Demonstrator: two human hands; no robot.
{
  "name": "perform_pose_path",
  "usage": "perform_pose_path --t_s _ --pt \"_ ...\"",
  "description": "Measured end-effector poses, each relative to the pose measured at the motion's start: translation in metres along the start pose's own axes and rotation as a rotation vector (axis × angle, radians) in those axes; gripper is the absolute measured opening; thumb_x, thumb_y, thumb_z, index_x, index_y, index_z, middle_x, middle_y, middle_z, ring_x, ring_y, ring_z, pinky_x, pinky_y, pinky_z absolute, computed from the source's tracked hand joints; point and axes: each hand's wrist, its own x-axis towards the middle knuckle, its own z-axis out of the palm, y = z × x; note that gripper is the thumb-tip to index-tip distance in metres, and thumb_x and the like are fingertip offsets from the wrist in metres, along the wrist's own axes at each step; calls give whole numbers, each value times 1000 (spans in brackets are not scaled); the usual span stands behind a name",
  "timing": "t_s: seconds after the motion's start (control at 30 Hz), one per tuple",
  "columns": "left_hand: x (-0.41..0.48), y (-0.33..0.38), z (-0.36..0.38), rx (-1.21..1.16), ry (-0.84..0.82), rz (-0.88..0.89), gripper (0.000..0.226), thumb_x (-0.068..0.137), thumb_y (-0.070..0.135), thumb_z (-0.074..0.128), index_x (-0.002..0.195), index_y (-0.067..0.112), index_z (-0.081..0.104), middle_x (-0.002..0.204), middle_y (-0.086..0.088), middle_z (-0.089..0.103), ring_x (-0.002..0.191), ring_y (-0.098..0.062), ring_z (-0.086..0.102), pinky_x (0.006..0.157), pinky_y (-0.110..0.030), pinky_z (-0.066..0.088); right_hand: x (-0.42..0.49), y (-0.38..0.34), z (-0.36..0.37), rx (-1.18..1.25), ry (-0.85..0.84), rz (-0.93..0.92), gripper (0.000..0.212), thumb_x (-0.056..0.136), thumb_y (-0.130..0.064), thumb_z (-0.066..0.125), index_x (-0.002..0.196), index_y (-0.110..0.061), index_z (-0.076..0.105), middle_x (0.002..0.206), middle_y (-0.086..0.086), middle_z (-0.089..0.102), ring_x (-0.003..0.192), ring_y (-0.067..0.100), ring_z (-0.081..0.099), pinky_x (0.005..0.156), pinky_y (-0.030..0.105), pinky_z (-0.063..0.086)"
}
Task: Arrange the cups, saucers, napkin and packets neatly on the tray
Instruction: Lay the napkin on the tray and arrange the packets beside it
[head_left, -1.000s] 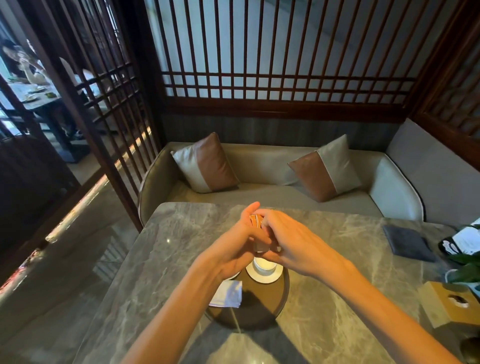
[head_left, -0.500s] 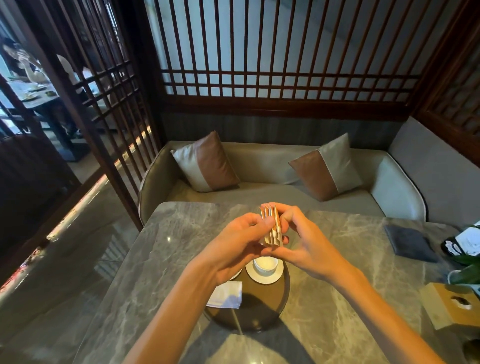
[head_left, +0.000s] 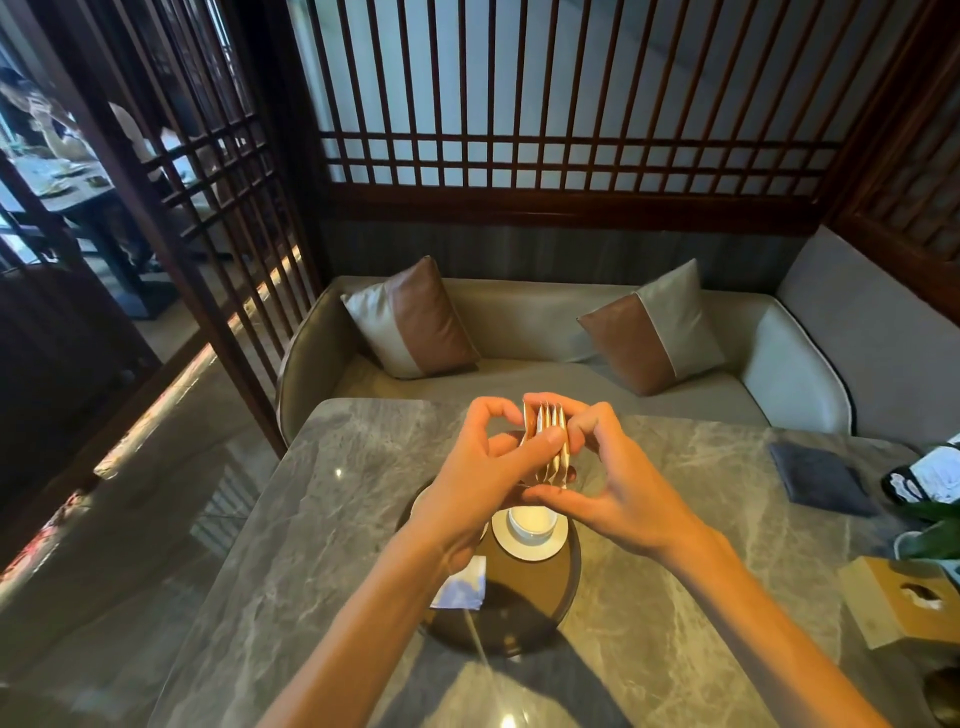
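Observation:
Above the round brown tray (head_left: 540, 618) both my hands hold a small stack of gold packets (head_left: 548, 441) on edge. My left hand (head_left: 478, 478) pinches the stack from the left with thumb across it. My right hand (head_left: 608, 478) closes on it from the right and below. Under the hands a white cup (head_left: 531, 521) sits on a white saucer (head_left: 530, 543) on the tray's far side. A second saucer (head_left: 422, 501) is mostly hidden by my left wrist. A folded white napkin (head_left: 462, 587) lies at the tray's left edge, partly under my left forearm.
The tray rests on a grey marble table (head_left: 322, 519). A dark folded cloth (head_left: 818, 478) lies at the far right, with a wooden tissue box (head_left: 898, 597) and plant leaves (head_left: 935, 530) nearer. A sofa with two cushions (head_left: 415, 317) stands behind the table.
The packets went from hidden between my closed hands to raised and fanned upright. My fingers have spread apart around the stack, which now sits slightly higher.

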Motion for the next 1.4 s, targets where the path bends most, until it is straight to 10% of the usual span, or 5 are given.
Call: perform_pose_path --t_s 0.27,0.57,1.03,1.4 --pt "-2 1 -2 159 -81 31 41 86 17 73 112 9 42 100 -15 73 82 -18 71 73 -25 58 -1 0 3 -133 12 -2 45 79 -32 77 98 -38 37 142 -34 35 127 -10 46 95 14 47" --pt "8 -15 -23 127 -228 -148 33 88 8 70 110 12 46 110 -33 67 86 -35 71 76 -33 62 -19 21 -9 295 -96 235 43 93 -4 62 127 -28 50 132 -9 60 126 15 57 105 29 47" --pt "33 -130 -13 140 172 -6 37 88 -6 62 113 21 59 98 8 75 99 -10 72 75 -18 58 -64 102 56 296 297 478 56 93 -3 60 125 -49 59 133 -15 62 123 -2 57 94 6 44" --pt "51 -179 -27 551 161 137 37 95 11 54 122 34 60 103 24 69 100 1 65 83 -15 53 -77 132 91 -7 409 521 49 96 -3 56 143 -12 47 140 -9 50 127 -10 43 103 2 33"
